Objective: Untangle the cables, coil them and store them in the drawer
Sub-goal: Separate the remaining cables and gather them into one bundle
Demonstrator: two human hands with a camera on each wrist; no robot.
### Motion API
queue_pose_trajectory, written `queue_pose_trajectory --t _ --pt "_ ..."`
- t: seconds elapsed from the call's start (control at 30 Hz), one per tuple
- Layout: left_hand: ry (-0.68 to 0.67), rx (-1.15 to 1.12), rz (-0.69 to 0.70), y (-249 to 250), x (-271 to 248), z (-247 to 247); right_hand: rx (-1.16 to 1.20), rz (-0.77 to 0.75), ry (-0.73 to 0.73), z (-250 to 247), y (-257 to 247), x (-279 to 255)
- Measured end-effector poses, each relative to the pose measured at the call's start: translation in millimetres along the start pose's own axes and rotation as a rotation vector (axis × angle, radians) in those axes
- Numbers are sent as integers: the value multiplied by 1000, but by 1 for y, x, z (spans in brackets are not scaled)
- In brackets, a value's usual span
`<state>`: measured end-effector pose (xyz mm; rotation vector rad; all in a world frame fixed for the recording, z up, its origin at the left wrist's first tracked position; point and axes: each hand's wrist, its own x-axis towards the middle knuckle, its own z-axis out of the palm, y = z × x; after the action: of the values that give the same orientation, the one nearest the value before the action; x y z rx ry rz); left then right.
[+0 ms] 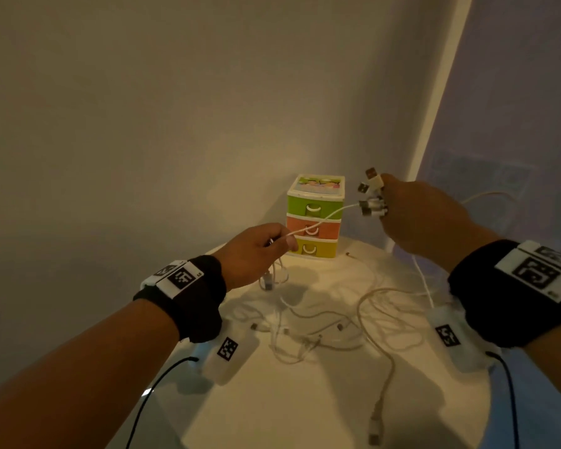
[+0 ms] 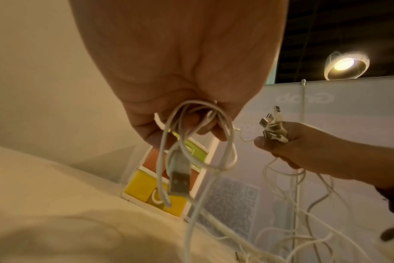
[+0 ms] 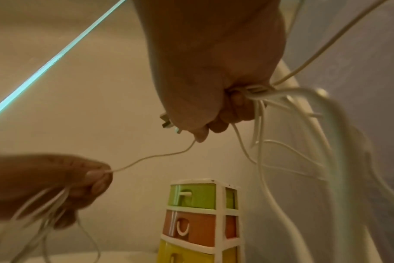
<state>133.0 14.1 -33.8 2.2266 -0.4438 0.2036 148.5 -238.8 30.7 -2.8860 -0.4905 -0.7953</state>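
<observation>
White plastic frame, three small drawers stacked: the mini drawer unit [image 1: 314,218] stands at the far edge of the round white table [image 1: 337,400], close to the wall corner. Green drawer [image 1: 314,208] on top, orange drawer [image 1: 313,229] in the middle, yellow drawer [image 1: 311,248] at the bottom, each with a white loop handle. All three are pushed in; contents cannot be seen.

Left hand [image 1: 256,251] is raised in front of the unit, fingers curled round loose loops of a white cable [image 2: 198,142]; a USB plug [image 2: 179,179] dangles below the fist. One thin strand [image 1: 321,220] runs slack from this hand across to the right hand [image 1: 425,222]. Right hand is clenched on a bunch of plug ends [image 1: 371,197], held higher and to the right of the unit, the connectors sticking out above the fingers, their cords trailing down.

Tangled white cables [image 1: 337,322] lie spread over the tabletop between the wrists, one plug end [image 1: 374,426] reaching the near edge.

Beige wall [image 1: 143,124] behind; a pale printed panel [image 1: 499,124] to the right. A round ceiling lamp [image 2: 346,65] shows lit in the left wrist view.
</observation>
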Motion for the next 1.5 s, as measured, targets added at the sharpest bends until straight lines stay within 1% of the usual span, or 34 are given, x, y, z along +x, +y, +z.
queue_pose_trajectory --t 0.07,0.13,0.17,0.2,0.23,0.27,0.33,0.37,0.4,0.47,0.53,0.63,0.67,0.77,0.83,0.9,0.97,1.0,1.03,1.07,1.1,1.13,1.17,1.2,1.3,1.33,1.4,1.5 --pt "-27 -6 3 3 1 1 -35 -25 20 3 -3 -5" --pt "-46 6 13 10 4 2 -63 -145 81 4 -13 -9" --pt "-54 16 23 14 5 2 -66 -244 96 2 -19 -12" --pt "-60 16 34 17 5 3 -75 -366 91 4 -26 -15" --pt "-67 -5 49 21 4 3 -71 -470 43 6 -36 -18" --pt "-78 -47 79 26 4 4 -40 -511 -42 7 -46 -20" --pt "-108 -118 167 34 0 4 31 -484 -218 11 -59 -22" --pt "-118 -129 201 37 -2 4 55 -460 -247 12 -63 -22" --pt "-111 -126 199 38 -4 3 59 -433 -258 12 -63 -21" --pt "-68 -86 139 35 -4 -1 49 -390 -257 10 -56 -17" --pt "-57 17 86 27 -3 -6 10 -309 -205 6 -44 -13" --pt "-47 40 -3 15 -5 -9 -26 -133 -13 -4 -21 -4" --pt "-48 39 -21 12 -5 -8 -34 -81 26 -6 -14 -3" --pt "-87 8 -51 11 -7 -6 -95 1 43 -7 -1 -4" --pt "-91 9 -30 12 -9 -6 -132 7 33 -5 -2 -9" --pt "-86 17 -9 15 -8 -5 -194 -34 49 -3 -11 -15" --pt "-105 38 10 19 -6 -2 -229 -136 81 -5 -29 -20" --pt "-119 36 24 22 -6 -1 -211 -218 89 -7 -38 -23" --pt "-130 24 45 24 -6 0 -169 -319 62 -9 -48 -25" --pt "-138 -2 77 26 -7 1 -103 -415 1 -10 -57 -27" --pt "-143 -28 113 26 -8 2 -47 -477 -88 -10 -65 -29" --pt "-142 -33 147 26 -8 2 -30 -506 -176 -8 -72 -30" --pt "-139 -32 174 26 -9 3 -43 -510 -232 -4 -74 -30" --pt "-136 -35 175 25 -9 2 -52 -499 -254 0 -75 -30" --pt "-109 -106 99 24 -12 -1 -22 -401 -273 5 -67 -25" --pt "-108 -89 81 24 -14 -3 -41 -361 -266 3 -63 -23" --pt "-115 -41 40 20 -14 -6 -108 -268 -191 -3 -50 -18" --pt "-120 -18 -13 13 -16 -7 -146 -152 8 -12 -32 -15"
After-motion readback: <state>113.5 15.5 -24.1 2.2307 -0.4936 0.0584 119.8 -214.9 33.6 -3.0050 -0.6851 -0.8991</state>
